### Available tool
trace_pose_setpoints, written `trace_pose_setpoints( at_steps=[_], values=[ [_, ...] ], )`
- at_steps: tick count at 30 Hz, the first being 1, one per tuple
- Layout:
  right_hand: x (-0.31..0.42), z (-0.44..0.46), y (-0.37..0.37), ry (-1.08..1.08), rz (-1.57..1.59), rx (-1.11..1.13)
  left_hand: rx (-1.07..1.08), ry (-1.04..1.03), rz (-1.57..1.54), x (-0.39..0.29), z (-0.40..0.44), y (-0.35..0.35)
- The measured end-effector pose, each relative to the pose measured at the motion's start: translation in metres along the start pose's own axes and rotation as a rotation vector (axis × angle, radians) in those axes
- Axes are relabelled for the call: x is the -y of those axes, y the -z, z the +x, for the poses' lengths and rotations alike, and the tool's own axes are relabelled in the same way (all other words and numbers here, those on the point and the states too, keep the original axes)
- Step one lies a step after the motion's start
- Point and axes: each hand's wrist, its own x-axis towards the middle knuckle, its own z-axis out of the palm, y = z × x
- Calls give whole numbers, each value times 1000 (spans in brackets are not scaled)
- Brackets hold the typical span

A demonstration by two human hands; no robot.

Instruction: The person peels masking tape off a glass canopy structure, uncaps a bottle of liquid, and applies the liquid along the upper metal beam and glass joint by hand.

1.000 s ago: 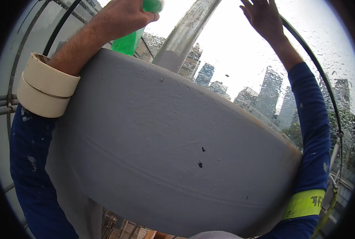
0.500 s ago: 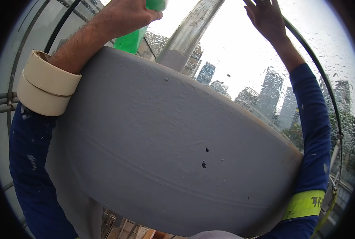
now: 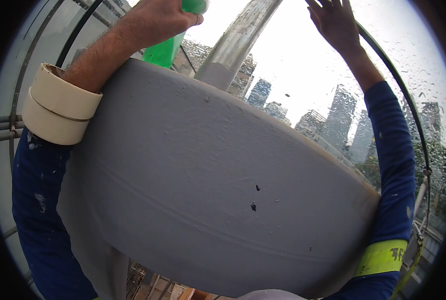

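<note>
At the top left, my left hand (image 3: 155, 22) is closed around a green bottle (image 3: 164, 51), whose top runs out of view. Two rolls of cream masking tape (image 3: 60, 107) sit around my left forearm, over the blue sleeve's end. My right hand (image 3: 333, 25) is raised at the upper right, fingers spread, with their tips at the frame's edge. No object shows in it; whether it touches the wet clear sheet behind cannot be made out. Between my arms is a large grey curved panel (image 3: 193, 150) with small dark chips in its surface.
A weathered pole (image 3: 238, 42) rises behind the panel. A rain-spotted clear sheet (image 3: 408, 60) with a black curved edge stands beyond, with tall buildings (image 3: 340, 112) outside. Grey pipes (image 3: 3, 127) run at the left. Wooden boards (image 3: 158, 287) show far below.
The panel and pole have shifted very slightly left in view. Both hands keep nearly the same pose, the left still around the bottle.
</note>
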Motion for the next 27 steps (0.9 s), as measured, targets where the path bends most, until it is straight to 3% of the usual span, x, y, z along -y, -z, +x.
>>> trace_pose_setpoints(
  at_steps=[14, 27],
  values=[
    [-1, 6, 6, -2, -10, 2, 21, -61, 12, -8, -5, 4],
    [-3, 10, 4, 1, -18, -4, 62, 34, -43, -3, 3, 0]
  ],
)
